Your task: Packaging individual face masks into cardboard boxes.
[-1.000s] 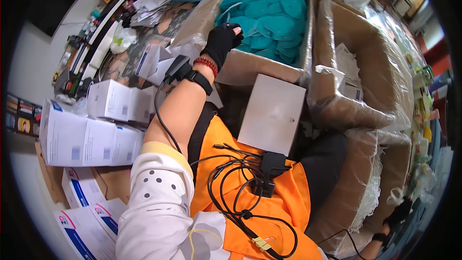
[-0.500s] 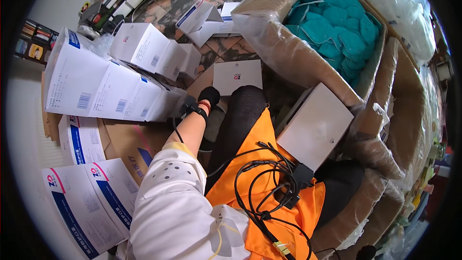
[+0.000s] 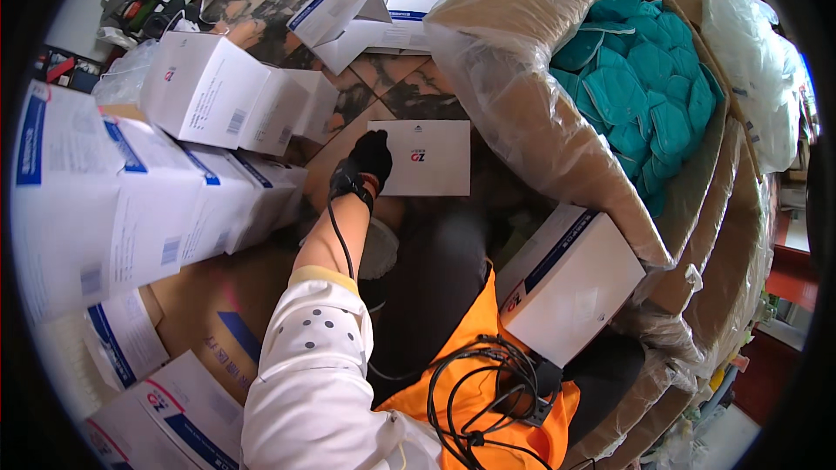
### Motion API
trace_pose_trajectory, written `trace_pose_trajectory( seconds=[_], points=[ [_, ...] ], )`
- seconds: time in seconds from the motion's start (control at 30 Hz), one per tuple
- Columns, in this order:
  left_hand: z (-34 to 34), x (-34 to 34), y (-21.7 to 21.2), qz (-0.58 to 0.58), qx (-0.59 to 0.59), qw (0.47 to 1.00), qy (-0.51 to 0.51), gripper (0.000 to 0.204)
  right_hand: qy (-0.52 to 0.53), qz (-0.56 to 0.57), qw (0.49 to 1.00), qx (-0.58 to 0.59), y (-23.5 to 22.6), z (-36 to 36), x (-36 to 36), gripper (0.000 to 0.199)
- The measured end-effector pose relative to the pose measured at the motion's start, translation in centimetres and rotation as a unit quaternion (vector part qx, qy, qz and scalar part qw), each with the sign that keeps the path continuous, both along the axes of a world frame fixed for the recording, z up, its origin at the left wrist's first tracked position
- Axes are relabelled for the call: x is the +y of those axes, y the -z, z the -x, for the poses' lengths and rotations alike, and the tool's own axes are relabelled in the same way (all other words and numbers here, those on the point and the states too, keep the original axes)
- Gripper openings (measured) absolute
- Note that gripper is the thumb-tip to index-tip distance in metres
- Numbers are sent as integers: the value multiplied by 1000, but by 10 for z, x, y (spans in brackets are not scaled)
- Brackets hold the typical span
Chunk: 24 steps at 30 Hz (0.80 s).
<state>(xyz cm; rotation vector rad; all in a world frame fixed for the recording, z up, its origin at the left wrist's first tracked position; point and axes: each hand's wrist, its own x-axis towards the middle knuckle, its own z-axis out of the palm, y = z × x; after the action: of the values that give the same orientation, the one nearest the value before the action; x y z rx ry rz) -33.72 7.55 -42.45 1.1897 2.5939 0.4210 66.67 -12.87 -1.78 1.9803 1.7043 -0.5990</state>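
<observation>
My left hand [image 3: 371, 157], in a black glove with a strap and a cable at the wrist, closes on the left edge of a white carton [image 3: 440, 161]. The carton lies flat side up in front of my knees; its underside is hidden. Another white carton [image 3: 570, 283] with a blue stripe leans tilted by my right leg, and no hand shows on it. My right hand is out of view. To the right, a large plastic-lined cardboard box [image 3: 522, 78] is filled with teal face masks [image 3: 631, 91].
White cartons [image 3: 144, 200] stand in a row at the left, with another group [image 3: 218, 91] beyond. More cartons [image 3: 344, 22] sit on the patterned floor [image 3: 383, 78]. A coiled black cable [image 3: 475, 392] rests on my orange garment. A clear plastic bag [image 3: 753, 78] hangs at the far right.
My left hand has moved up along the carton's left edge. The carton by my right leg has turned, showing its blue-striped side. The whole view has shifted.
</observation>
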Motion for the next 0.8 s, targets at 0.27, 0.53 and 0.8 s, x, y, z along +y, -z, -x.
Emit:
trace_pose_trajectory(
  seconds=[0.27,0.53,0.8],
  points=[
    [27,68,26,135,4,988,75,32,91,68,993,-35,-14,72,-12,29],
    [32,60,87,145,-14,980,136,31,165,151,974,-47,-21,99,-29,28],
    [17,33,91,120,-109,981,103,36,205,204,957,-23,12,109,-24,26]
  ],
)
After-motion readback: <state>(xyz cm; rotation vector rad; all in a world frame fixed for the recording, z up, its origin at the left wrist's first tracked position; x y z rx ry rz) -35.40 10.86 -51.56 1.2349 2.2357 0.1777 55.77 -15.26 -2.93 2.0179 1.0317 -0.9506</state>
